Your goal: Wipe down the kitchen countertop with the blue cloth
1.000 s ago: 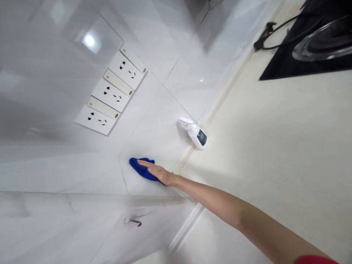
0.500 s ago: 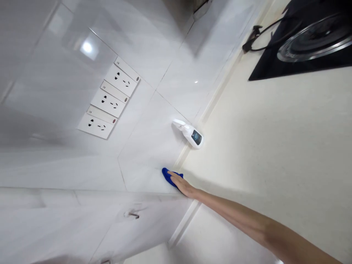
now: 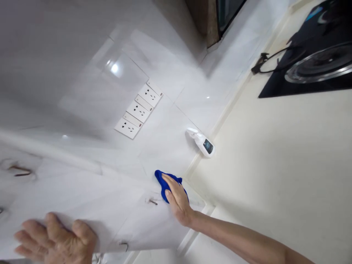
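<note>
My right hand (image 3: pixel 178 201) presses a blue cloth (image 3: pixel 162 185) onto the white tiled wall (image 3: pixel 154 157), close to the corner and just above the counter's raised back edge. Its fingers lie over the cloth, which sticks out past the fingertips. At the lower left, my left hand (image 3: pixel 60 240) has its fingers spread, is somewhat blurred and holds nothing. It is near the side wall; whether it touches the tiles I cannot tell. A white spray bottle (image 3: pixel 202 143) with a dark label stands on the counter against the wall, a short way from the cloth.
Three sockets (image 3: pixel 139 110) run in a row on the wall. Metal hooks (image 3: pixel 20 170) stick out of the side wall, one hook (image 3: pixel 152 201) close to the cloth. A black stove (image 3: pixel 275 86) with a hose (image 3: pixel 271 70) sits on the pale counter (image 3: pixel 275 154).
My left hand has come into view at the lower left. The cloth and my right hand have shifted toward the side wall, and more cloth shows. The camera view has moved too.
</note>
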A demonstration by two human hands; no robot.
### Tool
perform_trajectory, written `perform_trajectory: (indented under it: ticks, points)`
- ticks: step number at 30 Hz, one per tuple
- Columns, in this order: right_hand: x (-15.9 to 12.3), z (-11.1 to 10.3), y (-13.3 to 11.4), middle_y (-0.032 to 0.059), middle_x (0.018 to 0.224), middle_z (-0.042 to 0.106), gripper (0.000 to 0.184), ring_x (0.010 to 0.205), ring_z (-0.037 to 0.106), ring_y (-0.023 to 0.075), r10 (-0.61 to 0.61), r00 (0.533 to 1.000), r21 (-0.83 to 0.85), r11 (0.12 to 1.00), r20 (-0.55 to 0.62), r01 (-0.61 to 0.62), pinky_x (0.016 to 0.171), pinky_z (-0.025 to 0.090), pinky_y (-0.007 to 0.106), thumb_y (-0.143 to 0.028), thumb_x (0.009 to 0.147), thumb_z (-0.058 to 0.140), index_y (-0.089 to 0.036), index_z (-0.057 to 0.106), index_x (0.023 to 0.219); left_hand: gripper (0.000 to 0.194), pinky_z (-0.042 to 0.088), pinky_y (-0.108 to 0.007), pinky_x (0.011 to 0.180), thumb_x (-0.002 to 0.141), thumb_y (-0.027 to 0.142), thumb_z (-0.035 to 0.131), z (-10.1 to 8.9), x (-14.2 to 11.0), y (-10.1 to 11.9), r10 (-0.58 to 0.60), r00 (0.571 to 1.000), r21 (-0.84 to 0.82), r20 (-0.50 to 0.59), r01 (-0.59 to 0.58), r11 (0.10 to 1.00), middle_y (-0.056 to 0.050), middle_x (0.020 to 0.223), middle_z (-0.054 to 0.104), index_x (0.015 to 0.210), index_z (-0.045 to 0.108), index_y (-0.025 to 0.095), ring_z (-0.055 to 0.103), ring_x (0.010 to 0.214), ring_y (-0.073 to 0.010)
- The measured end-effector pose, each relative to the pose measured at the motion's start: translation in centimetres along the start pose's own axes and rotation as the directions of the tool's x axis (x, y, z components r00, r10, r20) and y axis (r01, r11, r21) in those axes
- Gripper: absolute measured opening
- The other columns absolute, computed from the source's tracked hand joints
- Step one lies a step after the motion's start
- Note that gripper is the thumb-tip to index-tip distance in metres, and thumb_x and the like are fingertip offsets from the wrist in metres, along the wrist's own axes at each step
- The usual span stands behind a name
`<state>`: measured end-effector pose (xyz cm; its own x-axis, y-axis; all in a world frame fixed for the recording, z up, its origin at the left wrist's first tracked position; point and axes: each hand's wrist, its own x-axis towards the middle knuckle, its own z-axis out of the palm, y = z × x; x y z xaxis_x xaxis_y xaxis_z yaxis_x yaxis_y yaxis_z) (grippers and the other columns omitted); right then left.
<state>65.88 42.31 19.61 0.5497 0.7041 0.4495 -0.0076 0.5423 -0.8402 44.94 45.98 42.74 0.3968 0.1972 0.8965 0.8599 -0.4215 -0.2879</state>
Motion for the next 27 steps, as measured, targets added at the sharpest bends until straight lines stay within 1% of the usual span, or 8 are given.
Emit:
perform_trajectory:
  ticks: [2, 3, 6, 12, 16, 19, 23, 27]
  points:
    - [2.1, 0.3, -1.5, 0.0026, 0.153, 0.042, 0.05, 0.14, 0.038, 0.026, -0.084, 0.995, 0.03, 0.996, 0.044, 0.083, 0.119, 0.026, 0.046, -0.047, 0.103, 0.03, -0.031, 0.036, 0.15, 0.081, 0.002, -0.068, 0.118, 0.08, 0.032, 0.058, 0.0, -0.1, 0.3, 0.17, 0.985, 0.139, -0.019, -0.166, 0.976, -0.012, 0.166, 0.014, 0.153, 0.026, 0.017, 0.007, 0.152, -0.0368]
    - [3.0, 0.3, -2.2, 0.0023, 0.153, 0.042, 0.05, 0.141, 0.038, 0.0256, -0.126, 0.99, 0.044, 0.991, 0.069, 0.123, 0.119, 0.027, 0.045, -0.047, 0.103, 0.031, -0.031, 0.036, 0.151, 0.08, 0.004, -0.067, 0.119, 0.081, 0.03, 0.057, 0.0, -0.1, 0.3, 0.212, 0.977, 0.176, -0.015, -0.206, 0.963, -0.014, 0.166, 0.014, 0.153, 0.024, 0.017, 0.007, 0.152, -0.0361]
    - [5.5, 0.8, -4.5, 0.0021, 0.155, 0.04, 0.051, 0.141, 0.037, 0.0242, -0.253, 0.959, 0.09, 0.966, 0.13, 0.243, 0.119, 0.028, 0.044, -0.047, 0.103, 0.031, -0.031, 0.034, 0.152, 0.076, 0.006, -0.065, 0.121, 0.085, 0.03, 0.055, 0.1, -0.3, 0.4, 0.192, 0.981, 0.182, -0.016, -0.186, 0.966, -0.014, 0.165, 0.016, 0.153, 0.025, 0.017, 0.008, 0.152, -0.0344]
    - [10.5, 2.5, -9.8, 0.0056, 0.157, 0.036, 0.056, 0.144, 0.033, 0.0227, -0.46, 0.872, 0.201, 0.882, 0.168, 0.427, 0.12, 0.027, 0.046, -0.05, 0.103, 0.033, -0.026, 0.032, 0.153, 0.073, 0.008, -0.06, 0.123, 0.087, 0.032, 0.055, 0.1, -0.4, 0.6, 0.163, 0.985, 0.188, -0.061, -0.149, 0.971, -0.011, 0.165, 0.019, 0.154, 0.026, 0.024, 0.011, 0.153, -0.0315]
    - [15.0, 3.8, -13.2, 0.0031, 0.156, 0.037, 0.06, 0.145, 0.03, 0.0184, -0.553, 0.803, 0.386, 0.806, 0.223, 0.449, 0.123, 0.022, 0.04, -0.059, 0.1, 0.034, -0.027, 0.039, 0.15, 0.073, 0.009, -0.056, 0.124, 0.087, 0.03, 0.056, 0.0, -0.5, 0.9, 0.175, 0.982, 0.205, -0.067, -0.158, 0.966, -0.011, 0.165, 0.02, 0.153, 0.026, 0.023, 0.011, 0.153, -0.0294]
    - [18.3, 5.3, -15.4, 0.001, 0.156, 0.038, 0.064, 0.146, 0.028, 0.0171, -0.59, 0.772, 0.492, 0.758, 0.238, 0.429, 0.125, 0.016, 0.04, -0.067, 0.098, 0.032, -0.027, 0.043, 0.147, 0.073, 0.01, -0.054, 0.125, 0.087, 0.029, 0.056, 0.0, -0.6, 0.9, 0.189, 0.979, 0.219, -0.078, -0.168, 0.961, -0.01, 0.164, 0.021, 0.153, 0.026, 0.022, 0.012, 0.153, -0.0284]
    - [21.9, 7.5, -18.4, 0.0009, 0.156, 0.037, 0.066, 0.146, 0.027, 0.0151, -0.666, 0.717, 0.549, 0.685, 0.207, 0.479, 0.126, 0.012, 0.038, -0.066, 0.098, 0.03, -0.022, 0.044, 0.146, 0.072, 0.011, -0.053, 0.125, 0.088, 0.028, 0.056, 0.1, -0.6, 0.9, 0.192, 0.977, 0.221, -0.089, -0.169, 0.961, -0.009, 0.164, 0.022, 0.153, 0.027, 0.023, 0.013, 0.153, -0.0282]
    - [25.6, 9.1, -22.5, 0.0019, 0.157, 0.036, 0.066, 0.145, 0.027, 0.0124, -0.76, 0.619, 0.536, 0.613, 0.199, 0.58, 0.125, 0.013, 0.028, -0.059, 0.099, 0.03, -0.014, 0.041, 0.146, 0.071, 0.008, -0.052, 0.125, 0.087, 0.029, 0.055, 0.1, -0.8, 0.8, 0.19, 0.979, 0.212, -0.077, -0.17, 0.962, -0.009, 0.165, 0.02, 0.153, 0.028, 0.021, 0.011, 0.153, -0.0279]
